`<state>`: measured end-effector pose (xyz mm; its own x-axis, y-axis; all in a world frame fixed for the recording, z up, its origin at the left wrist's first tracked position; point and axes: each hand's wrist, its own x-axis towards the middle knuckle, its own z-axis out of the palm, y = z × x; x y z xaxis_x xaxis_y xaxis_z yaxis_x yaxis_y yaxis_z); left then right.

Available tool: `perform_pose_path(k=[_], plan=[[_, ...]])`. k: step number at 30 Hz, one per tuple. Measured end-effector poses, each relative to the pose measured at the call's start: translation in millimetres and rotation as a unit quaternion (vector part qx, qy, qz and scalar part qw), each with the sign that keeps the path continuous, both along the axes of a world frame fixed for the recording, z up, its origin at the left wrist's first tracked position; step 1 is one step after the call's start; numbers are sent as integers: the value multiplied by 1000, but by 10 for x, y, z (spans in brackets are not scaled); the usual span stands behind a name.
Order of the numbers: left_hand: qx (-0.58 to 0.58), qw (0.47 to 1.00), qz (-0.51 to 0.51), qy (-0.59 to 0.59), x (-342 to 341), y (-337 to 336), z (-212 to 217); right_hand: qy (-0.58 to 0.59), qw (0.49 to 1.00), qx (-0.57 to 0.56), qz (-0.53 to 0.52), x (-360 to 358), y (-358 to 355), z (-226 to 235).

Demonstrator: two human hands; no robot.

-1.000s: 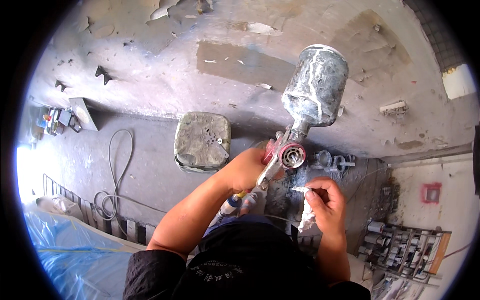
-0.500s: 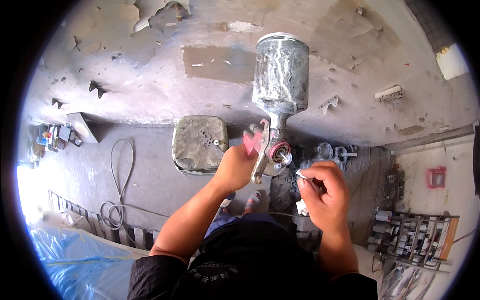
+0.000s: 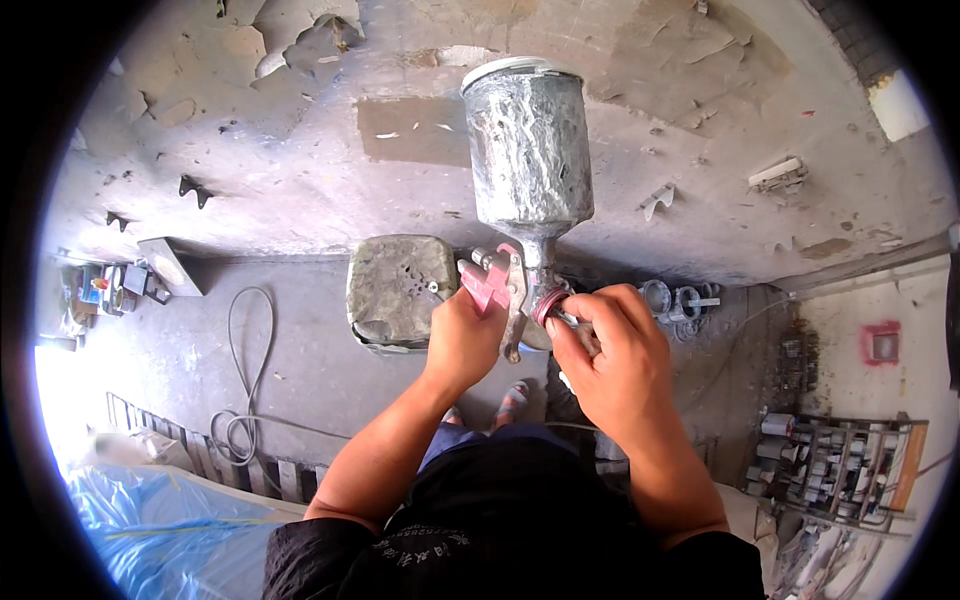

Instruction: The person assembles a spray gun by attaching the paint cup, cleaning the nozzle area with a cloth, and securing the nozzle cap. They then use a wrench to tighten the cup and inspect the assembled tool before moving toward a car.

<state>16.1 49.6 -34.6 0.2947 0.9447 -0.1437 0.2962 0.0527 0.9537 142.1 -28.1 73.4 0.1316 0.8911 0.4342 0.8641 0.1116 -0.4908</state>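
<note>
My left hand [image 3: 468, 340] is wrapped round the pink-red handle of a spray gun [image 3: 517, 290]. On top of the gun stands its metal paint cup [image 3: 530, 150], upright, streaked with white and grey and closed by a pale lid. My right hand [image 3: 620, 365] is closed, its fingertips at the red ring round the gun's nozzle [image 3: 549, 305]. A crumpled white wipe [image 3: 566, 382] pokes out from under the right fingers; most of it is hidden, and whether it is paper or cloth I cannot tell.
Beyond the gun rises a stained wall [image 3: 330, 200] with peeling paint. A grimy square stool or box [image 3: 400, 285] stands on the floor, left of the gun. A looped hose [image 3: 268, 360] lies farther left, near blue plastic sheeting [image 3: 170, 525]. A rack of parts [image 3: 825, 460] is at right.
My right hand has moved left and up to the nozzle, bringing the white wipe along. The gun has shifted slightly left and turned, its nozzle now partly behind my fingers.
</note>
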Motion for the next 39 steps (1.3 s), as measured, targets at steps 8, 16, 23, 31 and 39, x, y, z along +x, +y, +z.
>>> perform_pose_path(k=[8, 16, 23, 31, 39], plan=[[12, 999, 22, 39, -12, -24, 20, 16, 999, -36, 8, 64, 7, -41], [28, 998, 57, 24, 33, -72, 60, -14, 999, -44, 11, 108, 42, -14], [43, 995, 86, 21, 51, -72, -56, -5, 1000, -20, -3, 144, 64, -105], [73, 993, 89, -9, 52, -112, -193, 39, 998, -35, 39, 190, 51, -127], [66, 992, 103, 14, 46, -144, -106, 88, 995, -22, 49, 178, 87, -244]])
